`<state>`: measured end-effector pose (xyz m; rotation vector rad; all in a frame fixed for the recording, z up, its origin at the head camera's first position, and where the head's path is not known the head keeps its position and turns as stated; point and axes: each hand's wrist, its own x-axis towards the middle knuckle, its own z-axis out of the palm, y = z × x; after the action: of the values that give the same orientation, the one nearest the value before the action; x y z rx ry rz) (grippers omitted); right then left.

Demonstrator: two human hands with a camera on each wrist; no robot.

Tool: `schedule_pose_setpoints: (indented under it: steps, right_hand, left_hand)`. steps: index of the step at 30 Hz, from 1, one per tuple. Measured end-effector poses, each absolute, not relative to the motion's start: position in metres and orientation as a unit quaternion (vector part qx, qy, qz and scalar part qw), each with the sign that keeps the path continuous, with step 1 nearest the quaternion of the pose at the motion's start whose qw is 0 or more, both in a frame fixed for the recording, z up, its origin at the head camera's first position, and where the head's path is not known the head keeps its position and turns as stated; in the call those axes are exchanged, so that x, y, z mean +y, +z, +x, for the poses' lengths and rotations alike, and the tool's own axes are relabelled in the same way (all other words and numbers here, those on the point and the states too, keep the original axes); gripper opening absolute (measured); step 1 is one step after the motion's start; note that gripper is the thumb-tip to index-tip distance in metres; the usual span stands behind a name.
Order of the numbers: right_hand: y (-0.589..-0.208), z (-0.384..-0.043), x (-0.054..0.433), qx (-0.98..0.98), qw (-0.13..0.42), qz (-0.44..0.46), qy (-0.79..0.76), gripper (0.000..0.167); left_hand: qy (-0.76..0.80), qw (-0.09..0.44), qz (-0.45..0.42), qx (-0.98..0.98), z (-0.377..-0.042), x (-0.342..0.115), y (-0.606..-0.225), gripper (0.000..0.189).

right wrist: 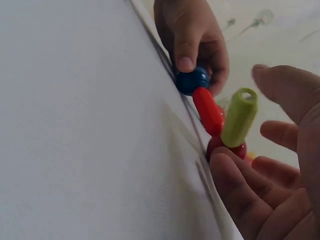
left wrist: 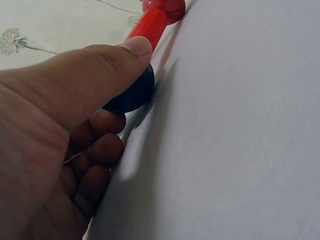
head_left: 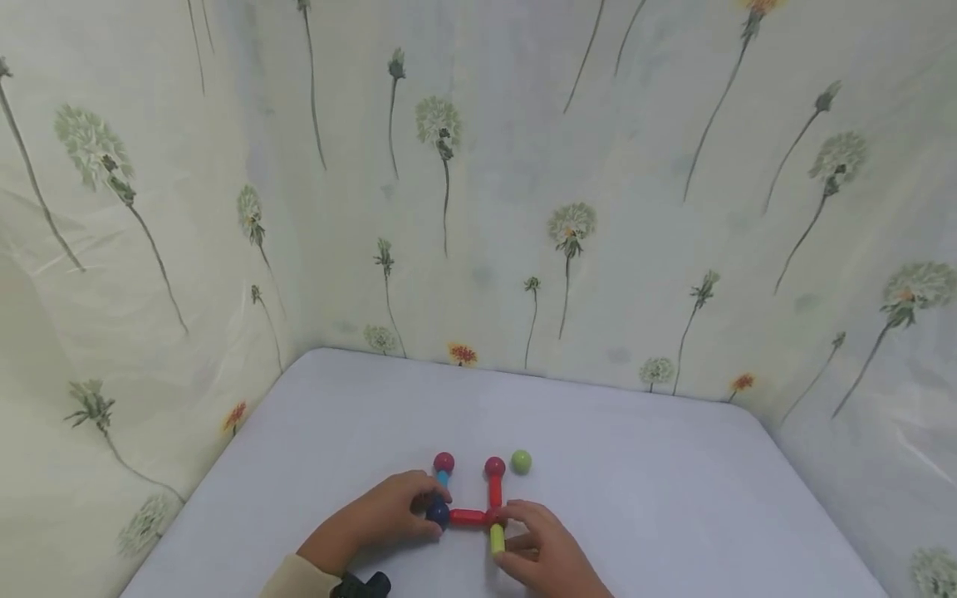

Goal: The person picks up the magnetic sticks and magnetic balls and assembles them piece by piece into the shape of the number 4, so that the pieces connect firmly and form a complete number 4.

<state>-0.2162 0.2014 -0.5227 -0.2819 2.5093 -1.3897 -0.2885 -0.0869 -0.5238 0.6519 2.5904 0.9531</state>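
Observation:
My left hand (head_left: 392, 507) grips a dark blue ball (left wrist: 132, 95) between thumb and fingers, low over the table. A red rod (head_left: 468, 518) joins this ball to a red ball (right wrist: 216, 145) on the right. From that red ball, another red rod (head_left: 495, 492) runs away to a further red ball (head_left: 495, 468). A yellow-green rod (right wrist: 240, 117) sticks out toward the near side. My right hand (head_left: 542, 548) has a fingertip at the joining red ball; its thumb stands apart from the yellow-green rod in the right wrist view.
A light blue rod (head_left: 443, 478) leads from near the dark blue ball to a red ball (head_left: 444, 462). A loose green ball (head_left: 521, 462) lies at the far right of the pieces. The white table (head_left: 673, 498) meets a flower-patterned curtain (head_left: 493, 208) behind.

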Motion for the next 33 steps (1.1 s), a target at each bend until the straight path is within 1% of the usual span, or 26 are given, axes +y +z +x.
schedule_pose_setpoints:
  steps: [2,4,11,13,15,17,22,29,33]
  right_hand:
    - [-0.518,-0.219,0.204,0.869,0.119,-0.066,-0.476,0.064]
    - [-0.515,-0.222,0.206,0.876,0.106,-0.032,-0.470,0.063]
    - [-0.511,-0.234,0.209,0.902,0.065,0.042,-0.424,0.042]
    - [-0.511,-0.240,0.209,0.908,0.053,0.051,-0.412,0.038]
    - [-0.511,-0.248,0.209,0.913,0.041,0.056,-0.401,0.037]
    - [-0.511,-0.259,0.209,0.917,0.026,0.062,-0.393,0.039]
    - [-0.515,-0.283,0.212,0.919,0.005,0.073,-0.387,0.051]
    - [-0.520,-0.297,0.210,0.911,0.017,0.050,-0.409,0.067]
    - [-0.519,-0.304,0.205,0.920,0.012,0.024,-0.391,0.070]
  left_hand:
    - [0.333,0.147,0.229,0.903,-0.290,-0.086,-0.522,0.038]
    - [0.342,0.148,0.226,0.900,-0.292,-0.086,-0.521,0.037]
    - [0.359,0.158,0.220,0.893,-0.294,-0.087,-0.524,0.035]
    - [0.356,0.157,0.223,0.894,-0.293,-0.088,-0.525,0.036]
    - [0.350,0.154,0.224,0.896,-0.293,-0.089,-0.525,0.036]
    - [0.350,0.153,0.222,0.897,-0.293,-0.089,-0.525,0.036]
    - [0.365,0.161,0.210,0.892,-0.294,-0.089,-0.526,0.035]
    - [0.364,0.168,0.208,0.892,-0.291,-0.086,-0.530,0.034]
    - [0.365,0.163,0.208,0.893,-0.290,-0.086,-0.527,0.036]
